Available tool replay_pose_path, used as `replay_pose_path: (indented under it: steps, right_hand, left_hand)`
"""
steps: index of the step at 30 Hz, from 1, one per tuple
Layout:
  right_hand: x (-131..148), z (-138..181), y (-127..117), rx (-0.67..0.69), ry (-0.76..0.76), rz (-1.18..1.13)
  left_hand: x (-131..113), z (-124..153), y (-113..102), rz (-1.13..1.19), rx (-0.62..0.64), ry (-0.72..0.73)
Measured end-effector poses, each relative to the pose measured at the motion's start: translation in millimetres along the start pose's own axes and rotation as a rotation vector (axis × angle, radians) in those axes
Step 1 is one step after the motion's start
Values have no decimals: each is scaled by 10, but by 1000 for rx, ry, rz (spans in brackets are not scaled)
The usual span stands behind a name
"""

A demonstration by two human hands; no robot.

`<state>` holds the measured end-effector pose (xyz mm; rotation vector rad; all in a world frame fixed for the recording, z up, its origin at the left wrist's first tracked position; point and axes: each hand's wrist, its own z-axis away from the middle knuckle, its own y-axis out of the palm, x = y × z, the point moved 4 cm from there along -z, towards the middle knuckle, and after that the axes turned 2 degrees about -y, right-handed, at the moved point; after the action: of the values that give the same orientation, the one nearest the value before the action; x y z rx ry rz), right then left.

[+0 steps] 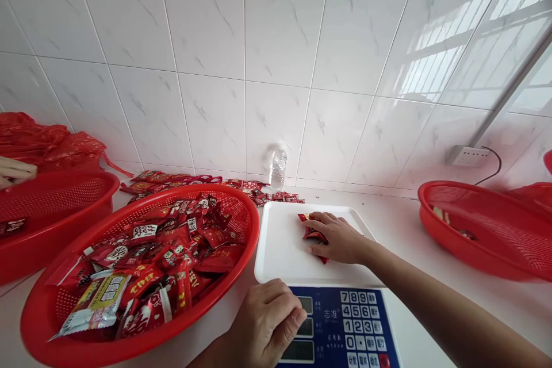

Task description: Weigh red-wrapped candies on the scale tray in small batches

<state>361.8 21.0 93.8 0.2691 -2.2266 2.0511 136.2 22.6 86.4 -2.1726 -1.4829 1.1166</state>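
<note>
The right hand (334,236) lies palm down, fingers bent, over packets (313,234) on the tray (280,247); whether its grip is closed, I cannot tell. The left hand (264,322) curls closed by the scale (330,325).

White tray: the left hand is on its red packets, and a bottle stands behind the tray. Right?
No: the head view shows the right hand on the red packets on the white tray; a bottle does stand behind it.
</note>
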Motion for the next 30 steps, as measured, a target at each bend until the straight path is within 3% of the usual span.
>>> replay_pose_path:
  steps: [14,30]
  right_hand:
    - [37,9,35,14,-132,39]
    - [7,4,49,-314,-127,162]
  left_hand:
    - [3,-5,9,-14,0,-19]
    - [14,-1,3,29,-27,24]
